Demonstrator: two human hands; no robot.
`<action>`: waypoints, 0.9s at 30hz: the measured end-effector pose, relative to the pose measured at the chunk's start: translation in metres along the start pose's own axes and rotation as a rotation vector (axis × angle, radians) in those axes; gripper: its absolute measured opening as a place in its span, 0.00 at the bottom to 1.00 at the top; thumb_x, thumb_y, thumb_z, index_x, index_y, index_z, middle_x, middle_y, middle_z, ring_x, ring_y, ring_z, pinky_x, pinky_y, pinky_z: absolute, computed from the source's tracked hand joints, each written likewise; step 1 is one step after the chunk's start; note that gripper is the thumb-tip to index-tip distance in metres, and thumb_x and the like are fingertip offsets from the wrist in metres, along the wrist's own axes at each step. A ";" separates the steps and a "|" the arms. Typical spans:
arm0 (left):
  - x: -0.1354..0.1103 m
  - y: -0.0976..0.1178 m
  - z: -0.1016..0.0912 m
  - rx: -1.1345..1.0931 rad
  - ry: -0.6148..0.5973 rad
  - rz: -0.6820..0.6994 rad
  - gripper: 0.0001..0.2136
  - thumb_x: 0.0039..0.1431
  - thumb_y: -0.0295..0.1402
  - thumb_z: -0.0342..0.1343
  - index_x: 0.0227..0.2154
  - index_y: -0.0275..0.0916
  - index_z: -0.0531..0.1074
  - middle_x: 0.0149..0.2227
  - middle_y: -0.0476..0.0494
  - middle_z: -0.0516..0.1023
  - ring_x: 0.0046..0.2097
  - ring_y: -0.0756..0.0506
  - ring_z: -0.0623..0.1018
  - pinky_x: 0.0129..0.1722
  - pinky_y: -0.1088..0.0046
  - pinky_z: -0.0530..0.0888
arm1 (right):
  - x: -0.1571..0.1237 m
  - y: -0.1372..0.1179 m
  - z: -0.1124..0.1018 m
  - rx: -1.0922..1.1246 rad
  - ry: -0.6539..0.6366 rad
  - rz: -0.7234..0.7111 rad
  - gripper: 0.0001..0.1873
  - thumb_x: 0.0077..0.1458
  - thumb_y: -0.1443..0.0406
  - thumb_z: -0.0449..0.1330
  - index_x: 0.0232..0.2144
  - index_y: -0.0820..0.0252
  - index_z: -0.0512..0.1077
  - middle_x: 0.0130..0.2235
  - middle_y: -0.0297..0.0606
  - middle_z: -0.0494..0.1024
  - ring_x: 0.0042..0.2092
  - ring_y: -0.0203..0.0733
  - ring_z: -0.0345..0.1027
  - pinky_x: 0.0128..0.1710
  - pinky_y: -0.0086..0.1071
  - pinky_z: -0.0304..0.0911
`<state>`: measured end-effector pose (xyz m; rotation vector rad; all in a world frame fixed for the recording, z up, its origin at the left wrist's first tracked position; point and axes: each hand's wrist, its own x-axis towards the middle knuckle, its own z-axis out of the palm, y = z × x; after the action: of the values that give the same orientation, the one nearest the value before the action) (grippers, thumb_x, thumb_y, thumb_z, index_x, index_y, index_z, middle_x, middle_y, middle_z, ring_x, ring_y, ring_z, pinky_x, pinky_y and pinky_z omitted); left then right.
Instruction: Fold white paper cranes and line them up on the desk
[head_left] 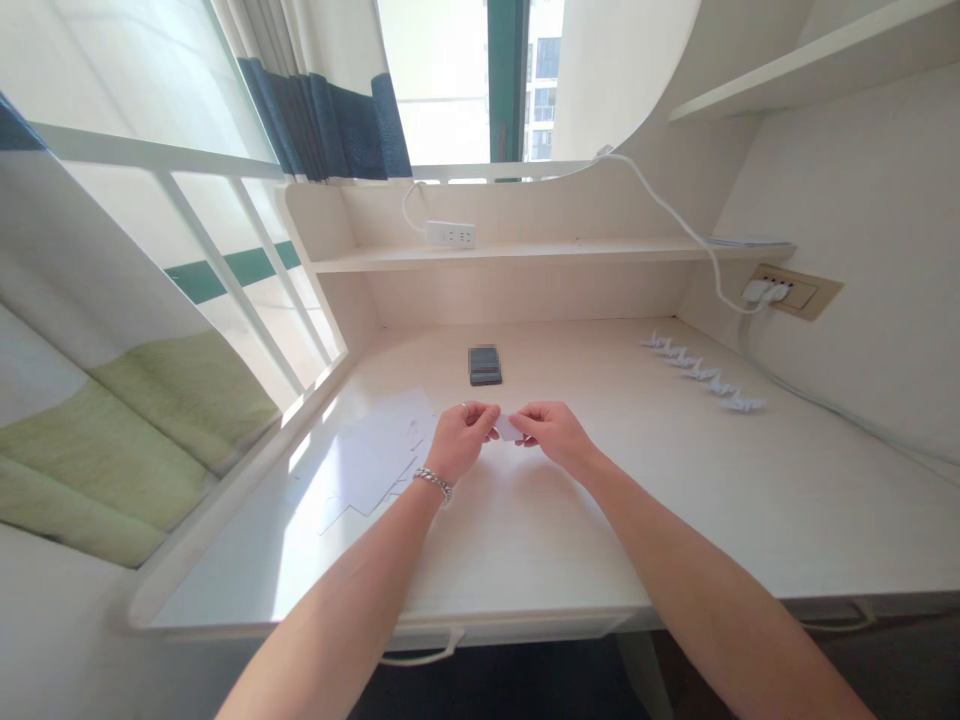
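Note:
Between my two hands is a small piece of white paper [508, 429], held just above the desk. My left hand [463, 437], with a ring and a chain bracelet, pinches its left edge between thumb and fingers. The right edge is pinched by my right hand [551, 428]. My fingers cover part of the paper, so its folds cannot be made out. White paper sheets and scraps [375, 455] lie on the desk to the left of my left hand. Toward the back right, several folded white paper cranes [701, 372] stand in a slanting row.
A dark, flat rectangular object [485, 365] lies beyond my hands. On the back shelf [540, 254] sits a white power strip [451, 235]. White cables run to a wall socket [796, 291] at right. A slatted rail and curtain [127, 430] border the desk's left side.

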<state>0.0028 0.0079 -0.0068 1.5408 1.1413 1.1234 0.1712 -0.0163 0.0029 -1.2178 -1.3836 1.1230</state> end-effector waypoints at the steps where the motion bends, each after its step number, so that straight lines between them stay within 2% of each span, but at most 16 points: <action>1: -0.001 -0.001 0.001 0.001 -0.031 -0.001 0.16 0.53 0.46 0.60 0.29 0.36 0.73 0.24 0.46 0.77 0.29 0.48 0.76 0.32 0.71 0.71 | 0.000 0.000 0.000 0.011 0.019 -0.003 0.11 0.48 0.59 0.62 0.22 0.62 0.75 0.23 0.35 0.75 0.27 0.36 0.69 0.29 0.30 0.64; 4: -0.001 -0.005 0.001 0.034 -0.092 0.012 0.15 0.52 0.45 0.61 0.25 0.37 0.70 0.23 0.47 0.76 0.29 0.48 0.76 0.31 0.72 0.70 | 0.001 0.000 0.001 0.040 0.019 0.005 0.11 0.48 0.59 0.62 0.23 0.62 0.76 0.24 0.36 0.75 0.28 0.36 0.69 0.29 0.30 0.64; 7: -0.002 -0.006 0.000 0.054 -0.053 0.042 0.15 0.52 0.43 0.61 0.21 0.38 0.66 0.21 0.49 0.73 0.27 0.49 0.75 0.30 0.73 0.68 | 0.002 0.001 0.002 0.062 0.009 0.000 0.12 0.47 0.58 0.63 0.24 0.62 0.76 0.25 0.36 0.76 0.28 0.36 0.69 0.29 0.31 0.64; 12: -0.003 -0.001 0.002 -0.065 -0.050 0.018 0.15 0.53 0.45 0.61 0.25 0.37 0.70 0.21 0.50 0.73 0.26 0.50 0.74 0.30 0.73 0.70 | 0.002 0.003 0.001 0.054 0.030 -0.025 0.13 0.45 0.56 0.65 0.22 0.62 0.76 0.20 0.33 0.72 0.25 0.35 0.65 0.29 0.31 0.64; 15: -0.002 0.000 0.003 -0.127 -0.039 0.029 0.16 0.51 0.47 0.62 0.25 0.37 0.70 0.21 0.49 0.74 0.26 0.50 0.74 0.30 0.73 0.71 | 0.002 0.003 0.001 0.035 0.002 -0.036 0.13 0.46 0.56 0.64 0.24 0.62 0.77 0.23 0.35 0.75 0.26 0.36 0.66 0.29 0.32 0.64; 19: -0.001 -0.002 0.003 -0.153 0.026 -0.008 0.18 0.51 0.48 0.62 0.24 0.37 0.69 0.20 0.47 0.75 0.25 0.50 0.75 0.29 0.73 0.72 | 0.003 0.009 0.004 0.013 0.120 -0.125 0.14 0.46 0.58 0.65 0.33 0.61 0.80 0.31 0.39 0.81 0.32 0.40 0.71 0.32 0.33 0.67; 22: -0.001 -0.002 0.004 -0.224 -0.018 0.000 0.17 0.50 0.47 0.64 0.29 0.35 0.73 0.22 0.45 0.77 0.27 0.49 0.77 0.32 0.71 0.75 | 0.006 0.014 0.004 -0.037 0.203 -0.183 0.13 0.46 0.59 0.65 0.34 0.59 0.81 0.34 0.40 0.82 0.34 0.43 0.73 0.34 0.36 0.69; 27: -0.004 0.001 0.004 -0.279 -0.104 0.063 0.16 0.47 0.40 0.67 0.35 0.34 0.76 0.27 0.44 0.80 0.30 0.48 0.79 0.36 0.69 0.76 | 0.006 0.015 0.002 -0.104 0.271 -0.230 0.11 0.48 0.60 0.64 0.35 0.57 0.81 0.38 0.41 0.83 0.37 0.45 0.75 0.38 0.38 0.70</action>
<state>0.0065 0.0037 -0.0073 1.4066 0.8332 1.1760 0.1713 -0.0087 -0.0118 -1.2000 -1.3458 0.7071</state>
